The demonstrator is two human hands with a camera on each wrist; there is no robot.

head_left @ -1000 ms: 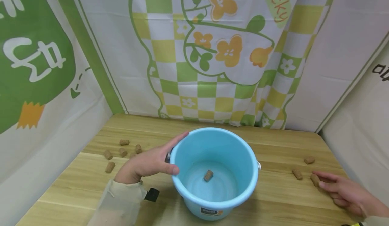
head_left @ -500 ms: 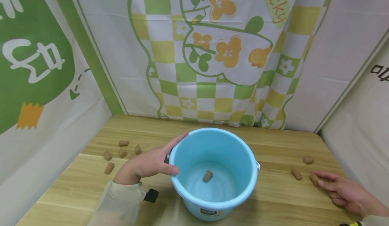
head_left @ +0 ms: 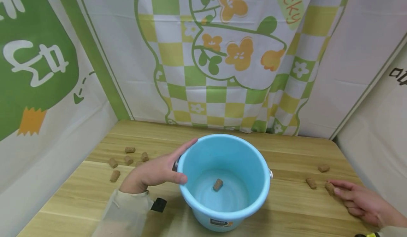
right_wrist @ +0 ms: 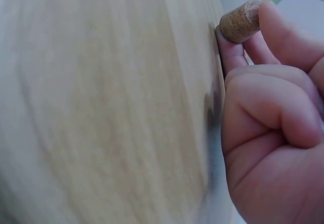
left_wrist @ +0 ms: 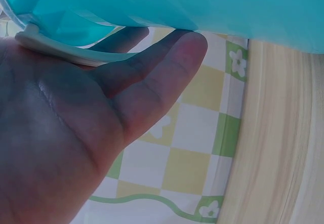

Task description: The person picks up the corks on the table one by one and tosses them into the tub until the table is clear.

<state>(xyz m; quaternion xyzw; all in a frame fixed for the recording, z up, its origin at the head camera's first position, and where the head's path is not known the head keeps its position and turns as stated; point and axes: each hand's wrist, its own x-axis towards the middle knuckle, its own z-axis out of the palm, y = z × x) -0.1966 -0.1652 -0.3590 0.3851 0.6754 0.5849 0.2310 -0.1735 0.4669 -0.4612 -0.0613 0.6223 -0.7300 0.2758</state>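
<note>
The left hand (head_left: pixel 159 168) is gripping the light-blue round plastic bucket (head_left: pixel 227 155), where only one brown cylindrical cork (head_left: pixel 217 184) is lying, while the right hand (head_left: pixel 364 201) is pinching another cork (head_left: pixel 329 188) at far right and seemingly eight loose corks (head_left: pixel 311 183) are remaining on the pale wooden table (head_left: pixel 295 214)

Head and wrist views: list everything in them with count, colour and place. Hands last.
Bucket: one, light blue, on the table.
Handle: one, whitish, on the bucket.
Label: one, dark and orange, bucket's near side.
Corks: ten visible, brown; six left of the bucket, three right, one inside.
Table: one, light wood, under the bucket.
Cloth: count unclear; white, green, yellow, orange; behind and beside the table.
Dark pieces: two, one part yellow, at the wrists.
Sleeves: two, pale, at the wrists.
Left hand: one, at the bucket's rim.
Right hand: one, pinching a cork.
</note>
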